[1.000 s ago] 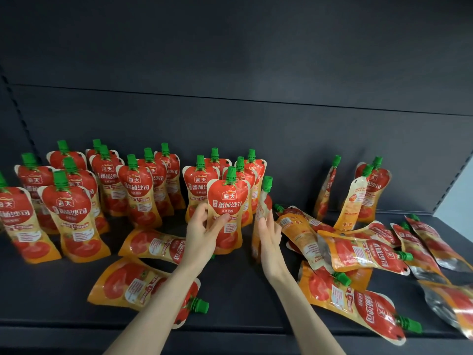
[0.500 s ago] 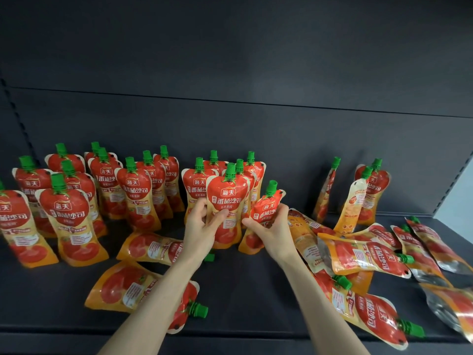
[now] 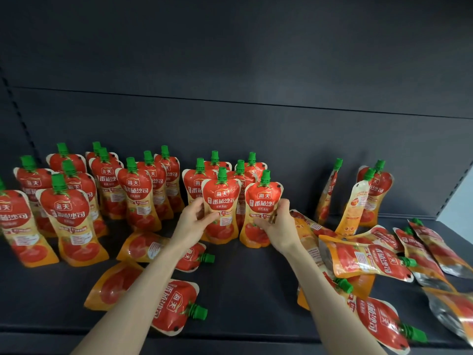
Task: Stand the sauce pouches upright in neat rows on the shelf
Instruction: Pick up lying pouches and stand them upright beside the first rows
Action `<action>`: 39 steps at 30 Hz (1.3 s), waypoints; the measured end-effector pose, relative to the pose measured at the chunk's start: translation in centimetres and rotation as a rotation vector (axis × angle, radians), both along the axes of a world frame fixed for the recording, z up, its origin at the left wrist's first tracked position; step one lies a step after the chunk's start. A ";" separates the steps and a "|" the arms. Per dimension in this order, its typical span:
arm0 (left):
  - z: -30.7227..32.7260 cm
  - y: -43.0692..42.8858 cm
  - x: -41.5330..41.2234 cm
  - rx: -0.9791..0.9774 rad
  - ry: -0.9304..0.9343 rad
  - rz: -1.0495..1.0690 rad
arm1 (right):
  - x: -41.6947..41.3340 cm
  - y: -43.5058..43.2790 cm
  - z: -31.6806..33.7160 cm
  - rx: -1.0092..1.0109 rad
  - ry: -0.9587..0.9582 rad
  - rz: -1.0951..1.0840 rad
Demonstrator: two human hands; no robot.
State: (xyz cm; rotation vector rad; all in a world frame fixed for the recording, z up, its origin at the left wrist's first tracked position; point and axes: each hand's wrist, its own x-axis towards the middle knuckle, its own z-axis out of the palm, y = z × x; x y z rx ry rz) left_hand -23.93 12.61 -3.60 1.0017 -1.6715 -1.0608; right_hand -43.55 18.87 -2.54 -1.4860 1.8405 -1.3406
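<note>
Red-and-orange sauce pouches with green caps fill the dark shelf [image 3: 243, 283]. Two stand upright side by side at the middle front. My left hand [image 3: 195, 219] grips the left edge of the left one [image 3: 221, 201]. The right one [image 3: 263, 201] faces me, and my right hand [image 3: 279, 221] grips its right edge with curled fingers. Behind and to the left, several upright pouches [image 3: 133, 190] stand in rows. Two pouches [image 3: 151, 248] lie flat under my left forearm. A pile of flat pouches [image 3: 368, 260] lies at the right.
Three pouches [image 3: 368, 198] lean against the back wall at the right. The shelf's front edge [image 3: 230, 340] runs along the bottom. Bare shelf surface shows between my forearms. A pale wall [image 3: 460, 201] shows past the shelf's right end.
My right hand turned the tilted pouch to face front and stood it upright beside the one my left hand holds. The left hand stayed on its pouch.
</note>
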 end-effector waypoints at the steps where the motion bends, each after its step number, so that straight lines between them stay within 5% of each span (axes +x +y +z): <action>1: 0.2 -0.1 0.1 0.000 -0.011 -0.013 | 0.1 -0.1 0.0 -0.005 0.008 -0.008; 10: 0.3 -0.5 0.8 -0.008 -0.089 -0.052 | 0.3 0.0 0.1 -0.009 0.006 0.003; 26: 0.0 3.6 3.3 -0.144 -0.305 0.225 | 1.0 4.1 -0.4 -0.055 0.085 -0.121; 39: -1.6 6.7 12.7 -0.196 -0.695 0.154 | 12.1 7.6 -4.0 0.106 0.044 0.188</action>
